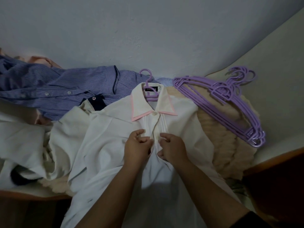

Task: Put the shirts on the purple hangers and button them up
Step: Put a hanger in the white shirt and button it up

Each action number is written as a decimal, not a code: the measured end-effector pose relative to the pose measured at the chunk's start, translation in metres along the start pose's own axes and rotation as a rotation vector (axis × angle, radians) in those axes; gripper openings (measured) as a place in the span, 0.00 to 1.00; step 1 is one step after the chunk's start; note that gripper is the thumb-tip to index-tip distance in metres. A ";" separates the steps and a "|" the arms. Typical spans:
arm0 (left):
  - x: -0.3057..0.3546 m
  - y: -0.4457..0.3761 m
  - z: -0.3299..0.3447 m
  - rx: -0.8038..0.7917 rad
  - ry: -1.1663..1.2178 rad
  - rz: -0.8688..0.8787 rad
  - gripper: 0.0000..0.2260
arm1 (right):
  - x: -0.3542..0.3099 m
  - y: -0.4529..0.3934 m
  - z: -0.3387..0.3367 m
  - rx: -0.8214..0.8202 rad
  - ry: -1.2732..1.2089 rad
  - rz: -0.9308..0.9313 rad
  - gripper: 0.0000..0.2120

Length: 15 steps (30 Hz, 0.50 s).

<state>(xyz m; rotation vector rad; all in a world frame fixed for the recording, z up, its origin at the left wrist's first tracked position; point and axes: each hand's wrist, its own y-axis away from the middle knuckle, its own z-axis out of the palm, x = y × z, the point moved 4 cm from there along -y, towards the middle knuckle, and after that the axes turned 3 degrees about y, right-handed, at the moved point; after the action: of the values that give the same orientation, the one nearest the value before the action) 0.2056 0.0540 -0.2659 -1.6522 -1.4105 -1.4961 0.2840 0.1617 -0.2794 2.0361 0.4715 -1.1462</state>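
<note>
Dim bed [271, 129], hands [136, 146] hiding placket

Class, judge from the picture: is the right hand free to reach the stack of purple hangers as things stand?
Probably not at once: the right hand is pinching the white shirt at its placket. Nothing lies between it and the stack of purple hangers, once it lets go.

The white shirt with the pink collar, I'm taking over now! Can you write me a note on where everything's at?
Left hand and right hand each pinch the placket of the white shirt with pink-edged collar, at its second button.
It already sits on a purple plastic hanger; the top button looks closed.
Left: lower buttons, then the blue striped shirt lying unhung at the back left.
Spare purple hangers are stacked on the right.
</note>
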 end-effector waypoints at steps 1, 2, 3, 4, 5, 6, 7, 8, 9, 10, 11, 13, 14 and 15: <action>-0.003 -0.001 0.001 -0.011 0.046 -0.019 0.17 | -0.002 -0.002 0.001 -0.007 0.048 0.000 0.15; -0.005 -0.002 0.002 -0.020 0.080 -0.031 0.17 | -0.005 -0.003 0.002 -0.015 0.066 0.007 0.14; -0.007 -0.003 0.003 -0.028 0.096 -0.033 0.17 | -0.007 -0.004 0.003 -0.014 0.053 0.025 0.10; -0.007 -0.004 0.004 -0.035 0.099 -0.027 0.17 | -0.007 -0.006 0.003 -0.009 0.022 0.043 0.06; -0.008 -0.005 0.005 -0.035 0.106 -0.017 0.17 | -0.007 -0.007 0.003 0.008 -0.006 0.058 0.03; -0.008 -0.005 0.005 -0.033 0.120 -0.006 0.16 | -0.008 -0.009 0.003 0.027 -0.023 0.061 0.05; -0.007 -0.005 0.005 -0.028 0.142 0.008 0.16 | -0.009 -0.010 0.003 0.034 -0.044 0.059 0.08; -0.007 -0.004 0.005 -0.019 0.161 0.020 0.15 | -0.010 -0.010 0.003 0.032 -0.060 0.054 0.09; -0.006 -0.004 0.004 -0.008 0.173 0.031 0.15 | -0.012 -0.010 0.003 0.031 -0.066 0.049 0.10; -0.006 -0.003 0.004 0.001 0.175 0.045 0.15 | -0.014 -0.008 0.003 0.031 -0.081 0.050 0.11; -0.006 -0.003 0.003 0.003 0.171 0.057 0.15 | -0.015 -0.007 0.002 0.029 -0.109 0.059 0.11; -0.006 -0.002 0.004 -0.007 0.166 0.075 0.15 | -0.015 -0.006 0.002 0.019 -0.182 0.080 0.11; -0.006 -0.003 0.004 -0.017 0.166 0.077 0.14 | -0.015 -0.006 0.002 0.013 -0.202 0.084 0.11; -0.007 -0.003 0.005 -0.029 0.168 0.075 0.14 | -0.014 -0.007 0.003 0.008 -0.212 0.085 0.11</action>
<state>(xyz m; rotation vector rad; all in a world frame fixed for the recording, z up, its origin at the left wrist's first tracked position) 0.2060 0.0566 -0.2743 -1.5387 -1.2298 -1.5795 0.2708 0.1646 -0.2709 1.8956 0.2731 -1.2960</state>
